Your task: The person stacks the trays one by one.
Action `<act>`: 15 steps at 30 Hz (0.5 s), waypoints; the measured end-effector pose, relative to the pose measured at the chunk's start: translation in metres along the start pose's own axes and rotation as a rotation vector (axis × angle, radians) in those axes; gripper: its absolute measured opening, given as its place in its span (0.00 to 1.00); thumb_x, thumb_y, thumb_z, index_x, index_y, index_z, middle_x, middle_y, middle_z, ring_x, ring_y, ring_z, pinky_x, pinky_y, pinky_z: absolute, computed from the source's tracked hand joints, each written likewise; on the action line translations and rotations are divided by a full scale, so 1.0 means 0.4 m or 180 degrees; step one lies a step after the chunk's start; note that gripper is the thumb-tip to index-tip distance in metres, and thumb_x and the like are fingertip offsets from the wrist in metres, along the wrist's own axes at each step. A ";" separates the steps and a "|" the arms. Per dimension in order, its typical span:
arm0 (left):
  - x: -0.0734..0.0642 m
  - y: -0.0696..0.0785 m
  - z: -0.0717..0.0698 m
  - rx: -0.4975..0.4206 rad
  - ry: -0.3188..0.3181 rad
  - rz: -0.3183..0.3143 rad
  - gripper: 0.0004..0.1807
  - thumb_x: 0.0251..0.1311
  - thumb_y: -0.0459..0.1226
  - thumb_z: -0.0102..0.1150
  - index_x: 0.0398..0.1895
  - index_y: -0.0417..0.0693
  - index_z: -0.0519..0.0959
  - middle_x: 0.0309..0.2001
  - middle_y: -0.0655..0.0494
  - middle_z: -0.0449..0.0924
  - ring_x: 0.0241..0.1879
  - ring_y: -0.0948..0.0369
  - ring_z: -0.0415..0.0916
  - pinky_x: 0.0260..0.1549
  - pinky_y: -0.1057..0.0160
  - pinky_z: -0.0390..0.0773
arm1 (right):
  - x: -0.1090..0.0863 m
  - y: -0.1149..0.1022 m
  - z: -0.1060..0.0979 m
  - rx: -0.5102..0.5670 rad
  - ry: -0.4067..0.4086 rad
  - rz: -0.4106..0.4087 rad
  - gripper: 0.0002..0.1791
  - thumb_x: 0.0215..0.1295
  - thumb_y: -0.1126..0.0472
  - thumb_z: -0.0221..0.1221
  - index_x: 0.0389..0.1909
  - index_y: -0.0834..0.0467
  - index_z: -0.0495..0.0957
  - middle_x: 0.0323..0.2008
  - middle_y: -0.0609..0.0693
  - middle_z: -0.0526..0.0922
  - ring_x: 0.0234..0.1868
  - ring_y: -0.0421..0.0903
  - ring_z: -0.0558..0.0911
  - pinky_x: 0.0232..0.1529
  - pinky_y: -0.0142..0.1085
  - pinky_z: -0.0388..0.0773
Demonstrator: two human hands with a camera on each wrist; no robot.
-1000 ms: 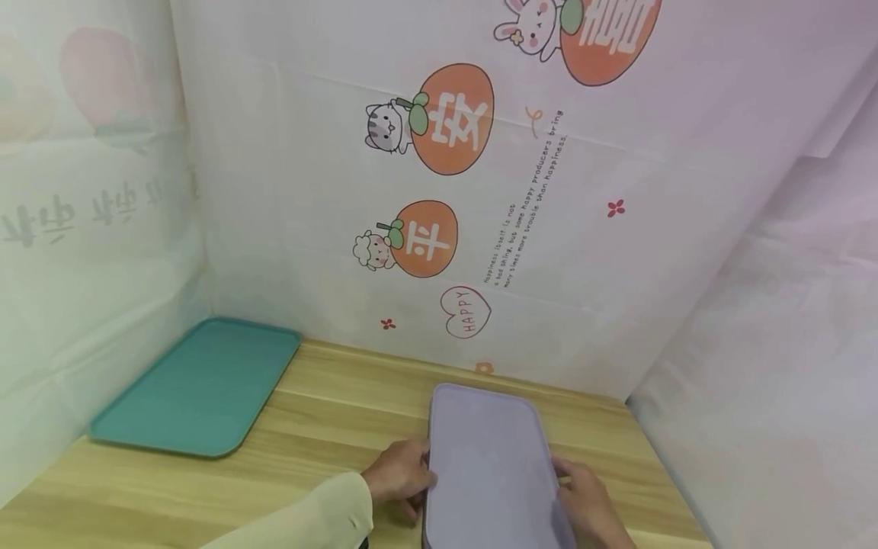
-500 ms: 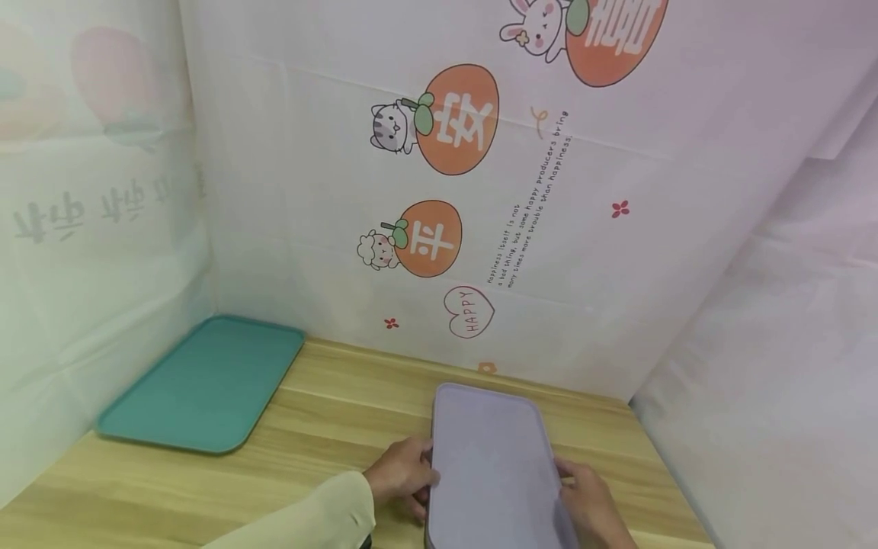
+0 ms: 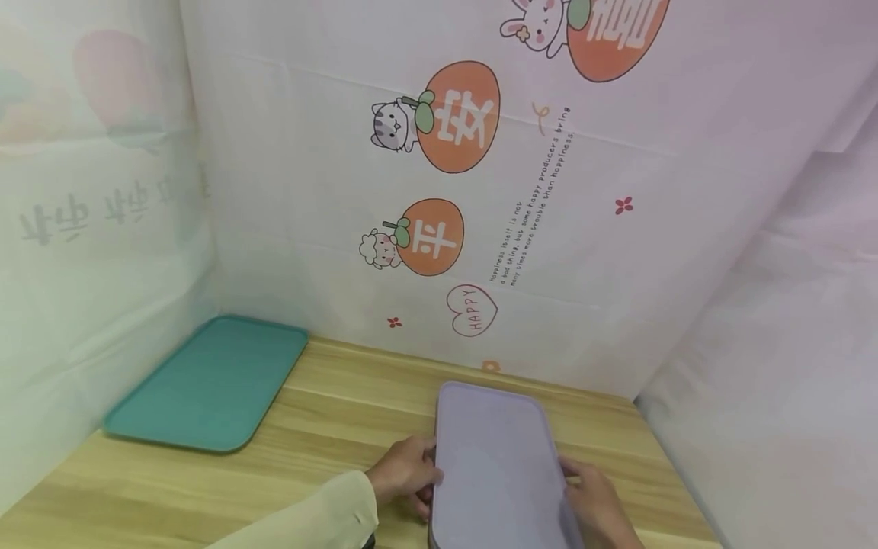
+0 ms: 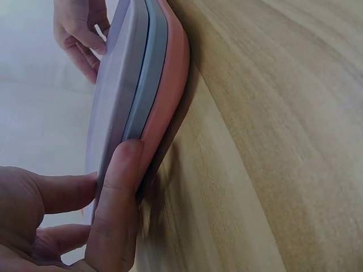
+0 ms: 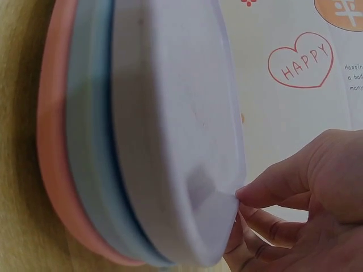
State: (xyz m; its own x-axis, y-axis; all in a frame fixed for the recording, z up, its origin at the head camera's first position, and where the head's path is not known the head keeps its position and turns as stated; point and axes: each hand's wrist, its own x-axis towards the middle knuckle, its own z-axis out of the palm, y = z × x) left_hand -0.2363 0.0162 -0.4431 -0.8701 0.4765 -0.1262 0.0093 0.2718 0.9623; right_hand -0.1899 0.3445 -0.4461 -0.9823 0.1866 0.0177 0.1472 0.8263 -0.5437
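A lilac tray lies on top of a stack on the wooden table. Under it, in the left wrist view, show the edges of a blue-grey tray and a pink tray. At the stack's left side my left hand grips the edge, thumb at the lilac rim and a finger along the side of the trays below. On the opposite side my right hand pinches the lilac tray's rim between thumb and curled fingers; some fingertips are hidden. The stack's near end is cut off by the head view.
A teal tray lies at the back left of the wooden table, close to the left cloth wall. Printed white cloth hangs behind the table, with another white cloth along the right side.
The head view has turned slightly, so everything sits a little further right in it. Both hands keep their places on the stack, and the trays show no clear movement.
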 end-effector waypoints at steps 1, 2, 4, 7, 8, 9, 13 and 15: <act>0.000 -0.001 -0.001 -0.0021 -0.0006 -0.0008 0.30 0.65 0.22 0.62 0.72 0.33 0.77 0.31 0.44 0.76 0.25 0.56 0.78 0.18 0.62 0.90 | 0.000 -0.001 0.000 -0.0011 0.0011 -0.0007 0.31 0.62 0.73 0.59 0.68 0.75 0.75 0.57 0.71 0.86 0.57 0.67 0.87 0.60 0.63 0.87; 0.000 -0.002 -0.002 -0.0037 -0.0010 -0.0018 0.32 0.65 0.22 0.62 0.74 0.33 0.75 0.31 0.44 0.76 0.25 0.56 0.78 0.18 0.62 0.90 | 0.000 -0.002 0.000 -0.0016 0.0008 -0.0006 0.31 0.62 0.73 0.59 0.68 0.75 0.76 0.57 0.70 0.86 0.57 0.67 0.87 0.60 0.63 0.87; -0.001 -0.003 -0.003 -0.0062 -0.0018 -0.0043 0.34 0.65 0.22 0.62 0.77 0.32 0.72 0.31 0.43 0.76 0.25 0.56 0.77 0.18 0.62 0.90 | 0.000 -0.005 0.000 -0.0026 -0.0007 0.0019 0.31 0.62 0.72 0.59 0.69 0.75 0.75 0.57 0.70 0.86 0.57 0.67 0.87 0.60 0.63 0.87; 0.000 -0.005 -0.002 -0.0082 -0.0010 -0.0116 0.37 0.65 0.23 0.62 0.80 0.32 0.68 0.31 0.43 0.76 0.24 0.57 0.77 0.19 0.62 0.90 | -0.002 -0.007 0.001 -0.0061 0.0013 0.0012 0.31 0.61 0.73 0.59 0.68 0.75 0.76 0.55 0.69 0.87 0.56 0.66 0.88 0.60 0.63 0.87; 0.000 -0.006 -0.002 -0.0082 0.0002 -0.0131 0.38 0.66 0.24 0.63 0.80 0.32 0.67 0.32 0.44 0.76 0.24 0.57 0.77 0.19 0.62 0.90 | -0.002 -0.009 0.002 -0.0056 0.0016 0.0020 0.31 0.61 0.73 0.59 0.68 0.75 0.76 0.54 0.68 0.87 0.55 0.65 0.88 0.59 0.62 0.87; 0.001 -0.008 -0.002 -0.0090 0.0012 -0.0149 0.39 0.66 0.24 0.63 0.81 0.32 0.66 0.32 0.44 0.77 0.23 0.57 0.77 0.19 0.62 0.90 | -0.003 -0.011 0.001 -0.0064 0.0017 0.0017 0.31 0.61 0.74 0.59 0.68 0.75 0.76 0.54 0.68 0.88 0.55 0.66 0.87 0.58 0.62 0.87; 0.002 -0.013 -0.002 -0.0151 0.0058 -0.0190 0.39 0.66 0.25 0.63 0.81 0.33 0.66 0.31 0.43 0.78 0.22 0.58 0.77 0.18 0.61 0.90 | -0.007 -0.021 0.002 -0.0047 0.0043 0.0014 0.31 0.60 0.74 0.58 0.67 0.75 0.76 0.52 0.67 0.88 0.55 0.65 0.87 0.57 0.60 0.88; 0.003 -0.014 -0.002 -0.0189 0.0062 -0.0194 0.39 0.66 0.25 0.63 0.81 0.34 0.66 0.31 0.42 0.78 0.22 0.58 0.76 0.18 0.61 0.90 | -0.008 -0.023 0.002 -0.0057 0.0046 0.0013 0.31 0.59 0.75 0.58 0.67 0.76 0.76 0.52 0.68 0.88 0.56 0.66 0.87 0.58 0.61 0.87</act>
State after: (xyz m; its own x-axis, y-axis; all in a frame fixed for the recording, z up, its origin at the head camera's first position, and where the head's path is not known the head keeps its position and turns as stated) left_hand -0.2377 0.0145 -0.4485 -0.8775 0.4441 -0.1809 -0.0729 0.2495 0.9656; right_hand -0.1880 0.3360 -0.4417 -0.9799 0.1977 0.0278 0.1534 0.8349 -0.5287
